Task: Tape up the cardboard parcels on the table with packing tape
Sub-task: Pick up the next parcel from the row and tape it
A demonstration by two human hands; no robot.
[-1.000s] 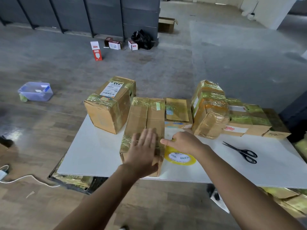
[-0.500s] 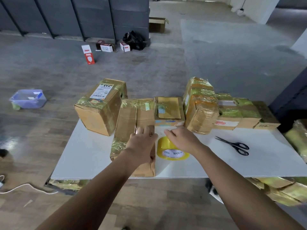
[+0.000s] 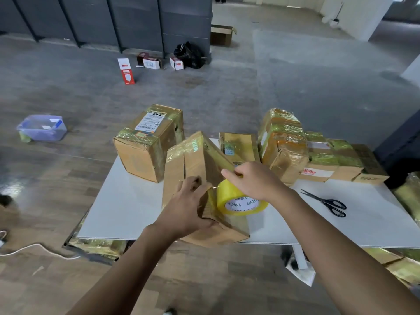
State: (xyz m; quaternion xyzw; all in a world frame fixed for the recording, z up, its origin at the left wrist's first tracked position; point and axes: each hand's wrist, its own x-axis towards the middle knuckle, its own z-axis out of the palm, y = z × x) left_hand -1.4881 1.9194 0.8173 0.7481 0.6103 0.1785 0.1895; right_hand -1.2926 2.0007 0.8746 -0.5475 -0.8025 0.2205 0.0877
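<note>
A long cardboard parcel [image 3: 195,164] stands tipped up on its near end at the front of the white table [image 3: 127,201], its top partly taped. My left hand [image 3: 188,208] grips its near lower end, fingers curled round the edge. My right hand [image 3: 252,180] holds the yellow packing tape roll [image 3: 238,201] against the parcel's right side, and a clear strip runs from the roll onto the cardboard.
Black scissors [image 3: 327,202] lie on the table to the right. A labelled box [image 3: 147,142] stands at the back left, a flat parcel [image 3: 238,146] behind, and several taped parcels [image 3: 281,144] at the back right. More wrapped parcels sit under the table.
The long parcel lay flat under my left hand; now it is tipped up on its near end. My right hand lifted the tape roll off the table against the parcel's side.
</note>
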